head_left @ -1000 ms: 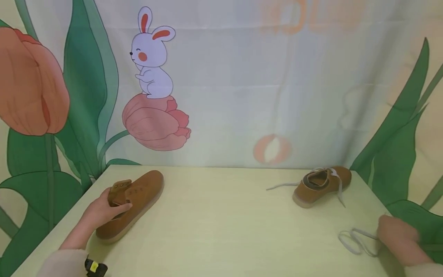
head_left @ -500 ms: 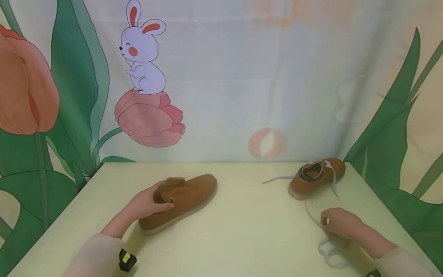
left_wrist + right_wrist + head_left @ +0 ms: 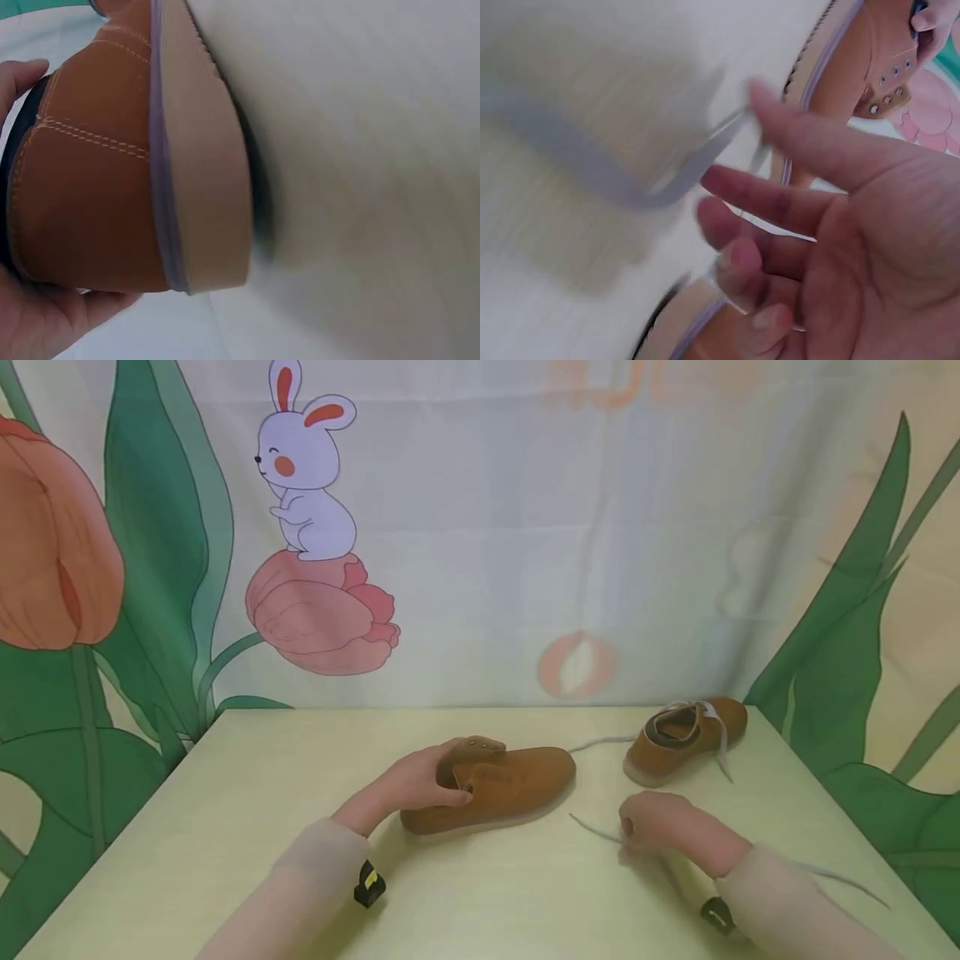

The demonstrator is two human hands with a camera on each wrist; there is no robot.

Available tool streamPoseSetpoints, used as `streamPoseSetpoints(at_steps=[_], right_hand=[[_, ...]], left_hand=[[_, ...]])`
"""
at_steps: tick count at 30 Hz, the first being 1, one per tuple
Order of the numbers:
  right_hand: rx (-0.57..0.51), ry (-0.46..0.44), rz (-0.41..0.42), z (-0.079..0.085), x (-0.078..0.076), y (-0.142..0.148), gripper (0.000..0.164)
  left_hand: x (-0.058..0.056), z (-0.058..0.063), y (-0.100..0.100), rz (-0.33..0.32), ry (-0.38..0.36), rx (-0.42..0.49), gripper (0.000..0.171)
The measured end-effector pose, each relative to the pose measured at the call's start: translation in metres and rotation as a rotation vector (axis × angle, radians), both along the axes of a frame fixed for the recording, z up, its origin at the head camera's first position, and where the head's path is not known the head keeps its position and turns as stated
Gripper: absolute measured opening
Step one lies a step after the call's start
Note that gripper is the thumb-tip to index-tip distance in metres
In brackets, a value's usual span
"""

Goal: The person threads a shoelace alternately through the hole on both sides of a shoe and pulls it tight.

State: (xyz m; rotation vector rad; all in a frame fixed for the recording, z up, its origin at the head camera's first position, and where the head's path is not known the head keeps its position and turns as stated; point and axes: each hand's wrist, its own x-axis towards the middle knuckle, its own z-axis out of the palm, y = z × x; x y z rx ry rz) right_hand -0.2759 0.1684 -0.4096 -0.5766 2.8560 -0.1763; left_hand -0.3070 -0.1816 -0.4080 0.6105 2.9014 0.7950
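My left hand (image 3: 411,782) grips a brown shoe (image 3: 525,783) at its foot opening, with the thumb over the near side. The shoe's eyelets hold no lace, and its toe points right. In the left wrist view, the shoe's heel (image 3: 90,202) sits between thumb and fingers; whether the sole touches the table I cannot tell. To the right, my right hand (image 3: 663,827) pinches a light grey shoelace (image 3: 596,829) between thumb and index finger, clearest in the right wrist view, where the lace (image 3: 694,172) is blurred. One end reaches left toward the shoe; another stretch trails right behind the sleeve.
A second brown shoe (image 3: 693,747), laced in grey with loose ends, stands at the table's back right. The pale yellow table (image 3: 300,743) ends at a hanging cloth (image 3: 465,543) printed with a rabbit and tulips.
My left hand has carried the unlaced shoe from the left toward the middle, turning its toe rightward. My right hand has brought the loose lace leftward from the table's right edge.
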Motion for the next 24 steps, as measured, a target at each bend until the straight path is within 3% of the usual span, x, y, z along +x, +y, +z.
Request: streamPoseSetpoints(at_steps=[3,5,8,12,15,17,19,24], right_hand=[[0.002,0.009,0.002,-0.002,-0.007,-0.017,0.031],[-0.010,0.038,0.033,-0.007,-0.012,-0.026,0.031],[-0.026,0.088,0.089,-0.015,-0.016,-0.032,0.028],[-0.064,0.166,0.198,-0.022,-0.020,-0.033,0.024],[-0.193,0.154,0.280,-0.024,-0.021,-0.035,0.016],[-0.341,0.080,0.305,-0.023,-0.021,-0.038,0.010],[-0.524,-0.060,0.284,-0.021,-0.018,-0.041,0.005],[-0.874,-0.450,0.096,-0.011,-0.007,-0.044,0.020]], left_hand=[[0.005,0.002,0.010,0.019,0.142,-0.001,0.082],[0.012,0.002,0.018,0.045,0.254,-0.010,0.065],[0.020,0.002,0.032,0.073,0.348,-0.031,0.036],[0.020,0.000,0.047,0.103,0.326,-0.055,0.021],[0.020,-0.002,0.051,0.127,0.261,-0.049,0.020],[0.021,-0.003,0.050,0.119,0.230,-0.025,0.017],[0.023,-0.003,0.048,0.081,0.229,0.010,0.010],[0.028,-0.002,0.050,-0.063,0.298,0.061,0.009]])
